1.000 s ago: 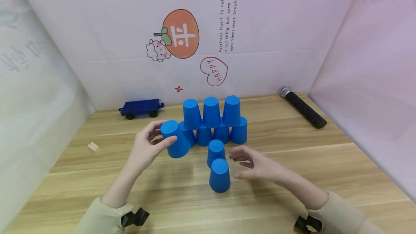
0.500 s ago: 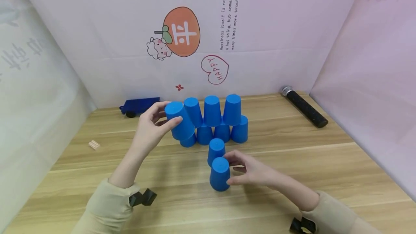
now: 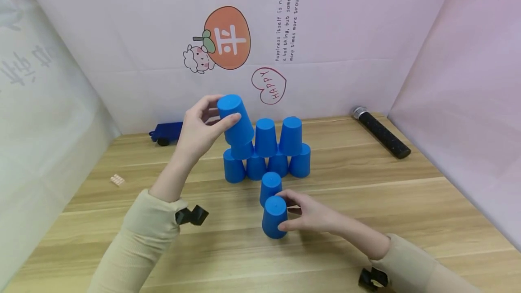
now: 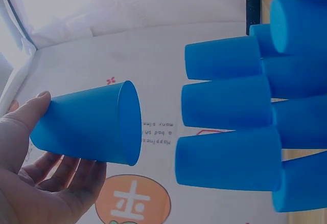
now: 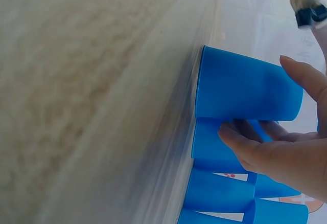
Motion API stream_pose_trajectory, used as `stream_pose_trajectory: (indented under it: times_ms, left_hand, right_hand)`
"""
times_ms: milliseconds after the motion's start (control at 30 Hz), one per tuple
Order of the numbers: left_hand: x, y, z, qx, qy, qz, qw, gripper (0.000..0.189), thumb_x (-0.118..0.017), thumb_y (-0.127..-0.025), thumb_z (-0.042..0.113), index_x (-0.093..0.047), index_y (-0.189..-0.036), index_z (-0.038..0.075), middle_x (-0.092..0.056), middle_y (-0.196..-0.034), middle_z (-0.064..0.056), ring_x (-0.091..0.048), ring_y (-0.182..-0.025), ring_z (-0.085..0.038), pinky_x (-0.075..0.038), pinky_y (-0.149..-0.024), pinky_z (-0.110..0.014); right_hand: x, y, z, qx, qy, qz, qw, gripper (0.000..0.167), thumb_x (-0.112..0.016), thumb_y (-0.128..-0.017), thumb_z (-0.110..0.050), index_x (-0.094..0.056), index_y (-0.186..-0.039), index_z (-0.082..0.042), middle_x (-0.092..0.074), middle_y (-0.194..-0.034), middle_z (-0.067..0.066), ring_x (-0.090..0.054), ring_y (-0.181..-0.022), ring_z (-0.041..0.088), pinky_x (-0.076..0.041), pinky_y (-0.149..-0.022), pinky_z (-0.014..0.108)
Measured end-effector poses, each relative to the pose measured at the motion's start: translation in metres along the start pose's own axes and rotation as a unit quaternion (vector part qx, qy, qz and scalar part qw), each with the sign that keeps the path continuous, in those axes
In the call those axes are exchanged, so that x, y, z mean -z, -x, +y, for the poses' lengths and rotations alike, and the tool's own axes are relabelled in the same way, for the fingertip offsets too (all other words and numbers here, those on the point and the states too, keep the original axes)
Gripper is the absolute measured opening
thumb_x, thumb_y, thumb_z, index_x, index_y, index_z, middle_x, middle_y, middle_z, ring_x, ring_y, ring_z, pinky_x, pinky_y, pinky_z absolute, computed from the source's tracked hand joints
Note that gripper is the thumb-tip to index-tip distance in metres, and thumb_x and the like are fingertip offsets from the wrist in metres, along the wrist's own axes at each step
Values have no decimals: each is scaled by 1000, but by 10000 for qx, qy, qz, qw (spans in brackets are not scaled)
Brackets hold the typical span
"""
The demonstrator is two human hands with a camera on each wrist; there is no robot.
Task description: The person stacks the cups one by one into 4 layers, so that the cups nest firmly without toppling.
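Note:
My left hand (image 3: 199, 128) grips an upside-down blue cup (image 3: 235, 119) by its sides, raised over the left end of a cup stack. In the left wrist view that cup (image 4: 87, 124) is apart from the stacked cups. The stack has a bottom row of several blue cups (image 3: 234, 166) and three more upside down on top, such as the middle one (image 3: 265, 137); the held cup partly hides the left one. Nearer to me, my right hand (image 3: 311, 214) has thumb and fingers around the front blue cup (image 3: 274, 218). Another blue cup (image 3: 270, 186) stands right behind it.
A black microphone (image 3: 380, 132) lies at the back right of the wooden table (image 3: 366, 184). At the back left is a blue toy wagon (image 3: 164, 132), partly behind my left hand. A small pale object (image 3: 117, 180) lies left. Printed cloth walls (image 3: 325, 58) enclose the table.
My left hand has lifted its cup up and rightward, from beside the bottom row to above the top row. My right hand has moved left and come around the front cup.

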State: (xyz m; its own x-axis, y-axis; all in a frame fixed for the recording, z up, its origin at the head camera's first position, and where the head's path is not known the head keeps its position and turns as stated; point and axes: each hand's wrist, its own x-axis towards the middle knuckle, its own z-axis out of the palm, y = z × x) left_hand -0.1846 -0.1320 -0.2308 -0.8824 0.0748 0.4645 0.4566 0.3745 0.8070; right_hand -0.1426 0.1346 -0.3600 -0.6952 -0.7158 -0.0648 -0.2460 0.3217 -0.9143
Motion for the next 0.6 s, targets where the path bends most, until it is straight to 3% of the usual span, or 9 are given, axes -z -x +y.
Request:
stream_pose_trajectory:
  times_ms: [167,333,600]
  left_hand:
    - [-6,-22,9,-124,-84,15,9999,54,-69,-84,38,-53,-129,14,-60,-125,-6,-59,-112,-20,-48,-99,-41]
    - [-17,-41,7,47,-311,13,9995,57,-70,-81,44,-53,-129,16,-61,-123,-5,-60,-111,-20,-52,-93,-42]
    - [-30,-50,-11,538,-229,-129,9982,60,-69,-81,45,-52,-130,15,-59,-125,-6,-57,-114,-22,-52,-92,-44]
  right_hand:
    - [-1,-1,1,-38,26,2,10000,52,-68,-86,-18,-43,-129,-1,-49,-131,22,-48,-122,42,-41,-100,58]
    - [0,-2,0,-21,28,6,10000,52,-69,-86,-19,-44,-128,0,-49,-130,22,-47,-122,42,-40,-101,59]
    - [-1,-4,0,38,35,-28,10000,50,-69,-86,-18,-45,-126,-1,-50,-129,21,-49,-120,41,-42,-99,58]
